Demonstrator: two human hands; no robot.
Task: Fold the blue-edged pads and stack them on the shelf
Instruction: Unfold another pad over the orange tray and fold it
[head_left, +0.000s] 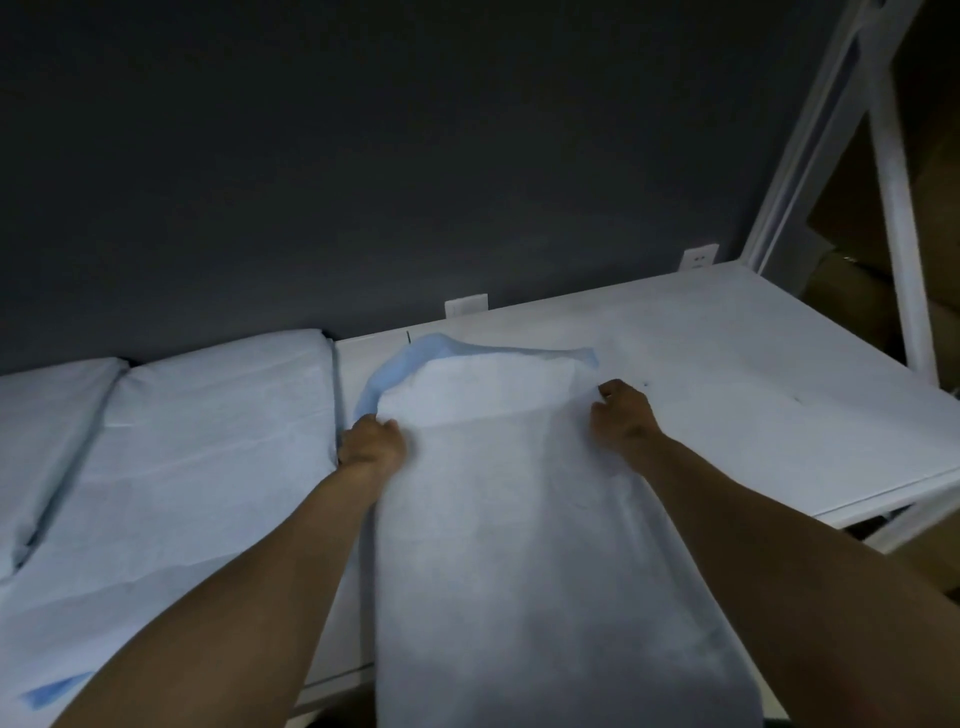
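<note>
The pad (519, 493) lies lengthwise on the shelf (727, 374), its far end on the board with the blue edge curled up and its near end hanging over the front. The left hand (371, 441) grips its left edge and the right hand (621, 415) pinches its right edge, both with curled fingers. It looks spread out for folding. Next, the far end likely needs flattening, then doubling over. A stack (208, 441) lies just left.
</note>
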